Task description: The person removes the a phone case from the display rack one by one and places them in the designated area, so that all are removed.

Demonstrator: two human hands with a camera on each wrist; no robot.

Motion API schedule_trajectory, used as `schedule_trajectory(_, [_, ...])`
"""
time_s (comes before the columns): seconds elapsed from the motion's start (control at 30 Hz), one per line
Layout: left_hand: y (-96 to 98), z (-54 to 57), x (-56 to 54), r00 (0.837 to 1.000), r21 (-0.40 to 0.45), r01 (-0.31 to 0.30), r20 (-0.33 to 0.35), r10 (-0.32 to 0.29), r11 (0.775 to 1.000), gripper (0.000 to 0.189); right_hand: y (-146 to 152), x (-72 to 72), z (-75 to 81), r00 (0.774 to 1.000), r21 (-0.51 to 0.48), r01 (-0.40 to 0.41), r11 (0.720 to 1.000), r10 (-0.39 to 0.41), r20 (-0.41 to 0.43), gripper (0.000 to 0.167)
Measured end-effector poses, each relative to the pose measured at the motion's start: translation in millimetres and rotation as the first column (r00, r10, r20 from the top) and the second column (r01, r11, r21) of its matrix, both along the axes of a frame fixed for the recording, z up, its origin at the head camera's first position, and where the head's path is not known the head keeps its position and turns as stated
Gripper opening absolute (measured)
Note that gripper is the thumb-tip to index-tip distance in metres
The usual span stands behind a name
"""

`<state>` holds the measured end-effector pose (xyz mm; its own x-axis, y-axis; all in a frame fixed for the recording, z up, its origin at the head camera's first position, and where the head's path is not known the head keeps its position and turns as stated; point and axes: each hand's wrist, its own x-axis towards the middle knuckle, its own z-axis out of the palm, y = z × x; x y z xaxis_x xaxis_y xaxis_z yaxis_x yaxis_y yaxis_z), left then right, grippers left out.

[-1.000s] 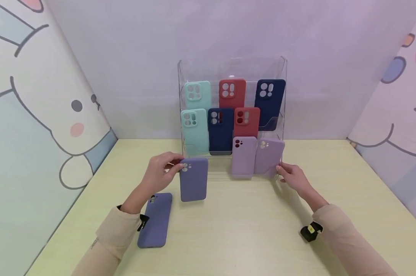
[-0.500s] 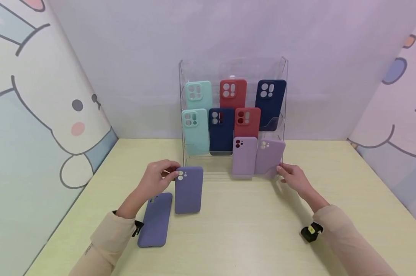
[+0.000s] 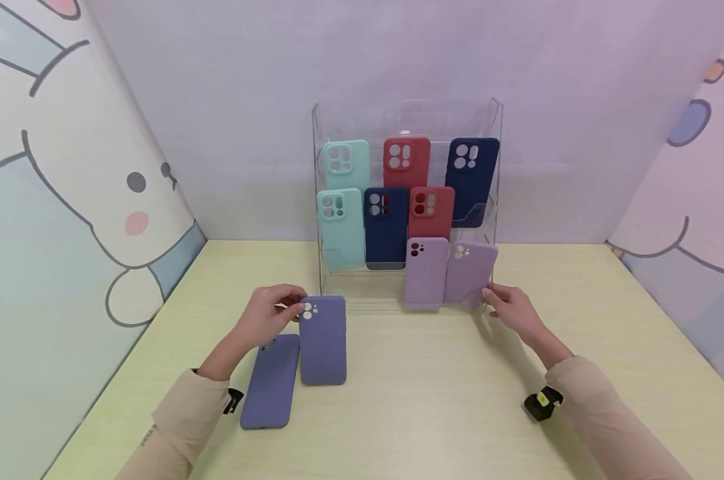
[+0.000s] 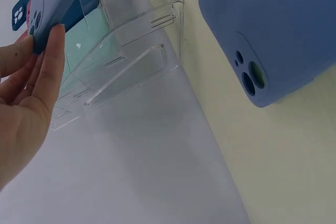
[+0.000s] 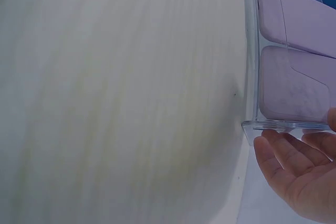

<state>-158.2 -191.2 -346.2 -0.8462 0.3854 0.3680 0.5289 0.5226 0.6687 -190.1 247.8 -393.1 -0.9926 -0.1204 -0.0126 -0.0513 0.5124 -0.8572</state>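
My left hand [image 3: 269, 313] pinches a slate-purple phone case [image 3: 323, 343] by its upper left corner, thumb in front and fingers behind. The case stands nearly upright, its camera holes facing me. Just left of it, a second slate-purple phone case [image 3: 271, 387] lies on the table under my left forearm. My right hand [image 3: 512, 310] grips the lower right side of a clear display stand [image 5: 286, 125], its fingers against the outside of the side panel. Beside that thumb, a lilac phone case [image 3: 470, 275] leans in the bottom tier, next to another lilac phone case [image 3: 426, 273].
Higher tiers of the stand hold mint cases [image 3: 341, 230], red cases [image 3: 407, 160] and navy cases [image 3: 386, 230]. A pale wood-look table [image 3: 434, 400] spreads in front. White walls with cartoon drawings [image 3: 137, 223] enclose the back and sides.
My left hand has drawn the slate-purple case down and left, away from the stand and towards the case lying on the table. The right hand stays on the stand.
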Motion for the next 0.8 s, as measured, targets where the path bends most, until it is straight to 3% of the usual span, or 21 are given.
schedule_trajectory(0.33, [-4.5, -11.9, -3.0, 0.991, -0.052, 0.009, 0.133, -0.002, 0.999, 0.016, 0.1, -1.8, -0.5, 1.000, -0.004, -0.002, 1.000, 0.002, 0.003, 0.049])
schedule_trajectory(0.8, [-9.1, -29.5, -7.3, 0.976, -0.133, 0.074, 0.213, -0.044, 0.988, 0.012, -1.2, -1.0, -1.5, 1.000, -0.006, 0.002, 1.000, -0.002, -0.003, 0.048])
